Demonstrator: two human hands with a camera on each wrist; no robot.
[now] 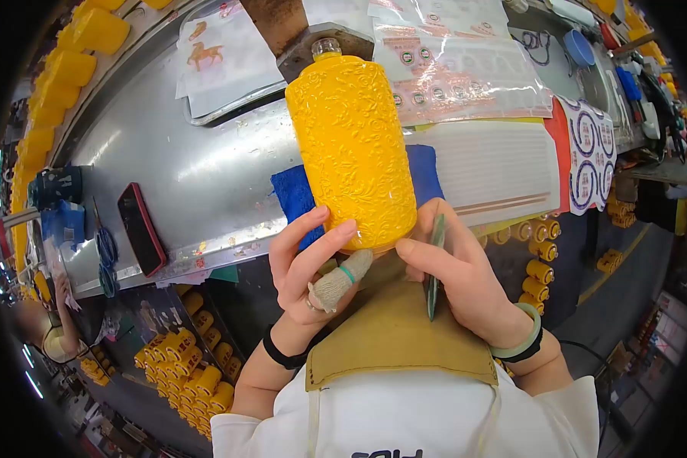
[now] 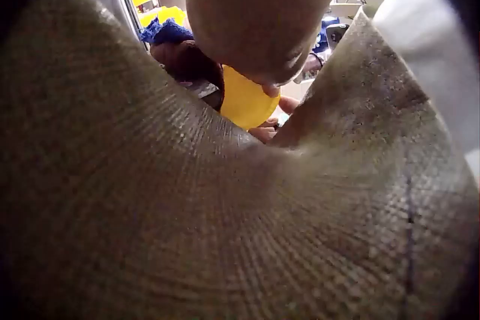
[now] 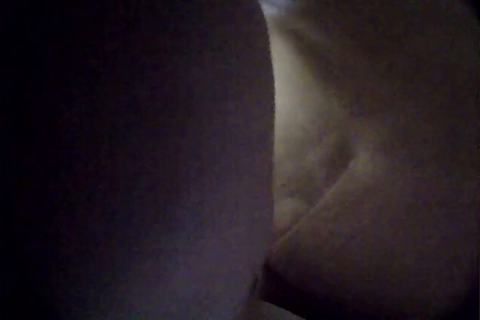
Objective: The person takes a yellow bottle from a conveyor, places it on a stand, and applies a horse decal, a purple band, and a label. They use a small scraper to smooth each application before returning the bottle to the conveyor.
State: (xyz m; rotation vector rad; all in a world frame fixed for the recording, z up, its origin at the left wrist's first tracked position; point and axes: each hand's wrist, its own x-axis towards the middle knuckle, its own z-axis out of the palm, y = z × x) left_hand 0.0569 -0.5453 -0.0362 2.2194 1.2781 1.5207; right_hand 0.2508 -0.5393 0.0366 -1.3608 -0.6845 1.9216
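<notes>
A yellow embossed bottle [image 1: 351, 145] with a clear glass neck lies tilted over the bench, its neck against a metal fitting [image 1: 320, 47]. My left hand [image 1: 309, 267] grips the bottle's base end, two fingers laid on its side; a knit cover with a green band wraps the thumb. At the base's right edge is my right hand [image 1: 469, 271], its thumb tip by the rim. That hand holds a thin, flat green piece [image 1: 433, 267], seen nearly edge-on. The left wrist view shows part of the yellow bottle [image 2: 246, 101] past skin; the right wrist view is dark, mostly skin.
Under the bottle lies a blue cloth [image 1: 294, 195] on the metal bench [image 1: 168, 175]. Left are a phone [image 1: 142, 229] and scissors [image 1: 105, 256]; right are lined sheets [image 1: 496, 168] and printed stickers [image 1: 588, 153]. Many yellow bottles [image 1: 183, 366] stand below the bench.
</notes>
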